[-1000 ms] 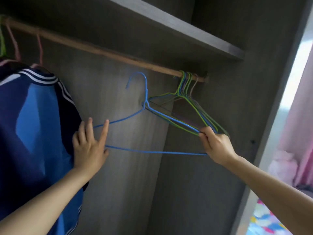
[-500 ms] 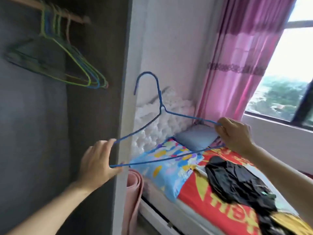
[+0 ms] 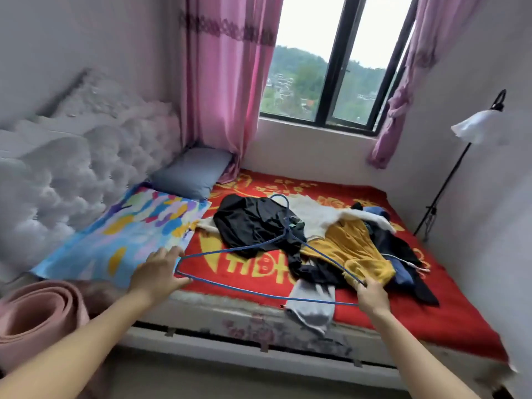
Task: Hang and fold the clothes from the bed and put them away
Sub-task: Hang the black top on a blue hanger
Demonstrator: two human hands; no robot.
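Note:
A blue wire hanger (image 3: 253, 292) stretches between both hands above the near edge of the bed (image 3: 236, 272), its hook over the clothes. My left hand (image 3: 158, 273) holds its left corner with thumb and fingers around the wire. My right hand (image 3: 371, 296) grips its right corner. On the red blanket lies a pile of clothes: a black garment (image 3: 253, 223), a white one (image 3: 316, 217), a yellow one (image 3: 357, 249), dark blue pieces (image 3: 403, 272) and a grey piece (image 3: 311, 309) hanging over the mattress edge.
A patterned pillow (image 3: 129, 237) and a grey-blue pillow (image 3: 193, 171) lie at the bed's head by the tufted headboard (image 3: 72, 168). A rolled pink mat (image 3: 37, 315) stands at the lower left. A floor lamp (image 3: 460, 168) is at the right wall. Pink curtains (image 3: 224, 82) frame the window.
The view has swung right from the wardrobe to the bed. Both hands carried the blue hanger off the rail and lowered it over the clothes pile.

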